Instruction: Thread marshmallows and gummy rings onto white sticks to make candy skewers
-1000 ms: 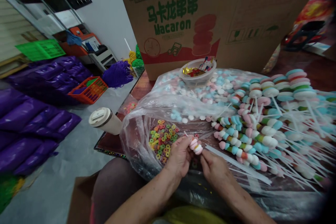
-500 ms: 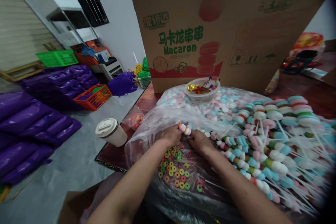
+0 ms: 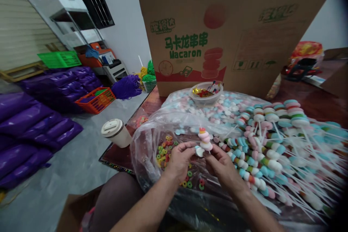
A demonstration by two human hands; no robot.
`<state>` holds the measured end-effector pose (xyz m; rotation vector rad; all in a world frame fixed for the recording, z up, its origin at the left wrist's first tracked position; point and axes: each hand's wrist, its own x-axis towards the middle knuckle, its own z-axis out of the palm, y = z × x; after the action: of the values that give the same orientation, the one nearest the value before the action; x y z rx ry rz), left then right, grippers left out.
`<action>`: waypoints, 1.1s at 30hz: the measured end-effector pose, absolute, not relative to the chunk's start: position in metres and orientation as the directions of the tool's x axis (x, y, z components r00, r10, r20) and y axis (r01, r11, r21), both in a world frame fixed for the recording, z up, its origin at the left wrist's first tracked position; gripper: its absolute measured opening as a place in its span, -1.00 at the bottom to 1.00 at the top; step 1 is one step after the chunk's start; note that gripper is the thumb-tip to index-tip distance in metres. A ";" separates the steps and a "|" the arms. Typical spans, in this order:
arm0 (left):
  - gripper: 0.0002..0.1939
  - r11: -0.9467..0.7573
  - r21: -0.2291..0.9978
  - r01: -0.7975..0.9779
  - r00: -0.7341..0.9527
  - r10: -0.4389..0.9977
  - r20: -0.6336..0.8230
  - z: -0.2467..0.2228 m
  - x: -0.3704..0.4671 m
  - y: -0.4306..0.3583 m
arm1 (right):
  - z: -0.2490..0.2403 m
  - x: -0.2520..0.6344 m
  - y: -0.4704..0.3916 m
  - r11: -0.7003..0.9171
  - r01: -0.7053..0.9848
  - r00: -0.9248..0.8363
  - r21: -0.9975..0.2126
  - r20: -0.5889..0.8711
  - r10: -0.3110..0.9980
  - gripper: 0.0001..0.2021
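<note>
Blue and white pieces [image 3: 199,151] are pinched by the left hand [image 3: 176,163]; the part-filled skewer [image 3: 205,138] is gripped near its lower end in the fingers of the right hand [image 3: 224,163], near upright over the desk [image 3: 293,88]. Pink marshmallows and a ring or so at the top are threaded — short stack, judged unfinished. Filled skewers [image 3: 261,154] are heaped to the right. Unthreaded: cereal rings [image 3: 165,148] beside the left hand, loose marshmallows [image 3: 232,102] farther back — plenty left.
</note>
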<state>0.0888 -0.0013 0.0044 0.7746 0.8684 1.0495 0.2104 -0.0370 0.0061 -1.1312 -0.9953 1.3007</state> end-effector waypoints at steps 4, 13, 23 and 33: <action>-0.75 0.283 0.834 -0.473 0.249 0.951 -0.182 0.015 0.093 -0.022 | 0.005 0.200 -0.037 0.006 -0.114 0.111 -0.993 -0.007 0.994 -0.69; -0.63 0.263 0.865 -0.428 0.077 0.964 -0.255 0.012 0.080 -0.020 | 0.023 0.215 -0.065 0.026 0.227 0.016 -0.974 0.031 0.999 -0.71; -0.67 0.222 0.927 -0.301 -0.036 0.969 -0.244 0.010 0.075 -0.017 | 0.004 0.220 -0.102 0.096 0.852 -0.069 -0.514 0.072 0.995 -0.70; -0.68 0.158 0.953 -0.258 -0.078 0.980 -0.184 -0.001 0.078 -0.018 | 0.004 0.210 -0.100 0.043 0.891 -0.027 -0.452 0.041 0.999 -0.71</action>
<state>0.0781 -0.0184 -0.0011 0.8475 1.1692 1.2619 0.2097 -0.0998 0.0042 -1.9106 -1.9822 0.4327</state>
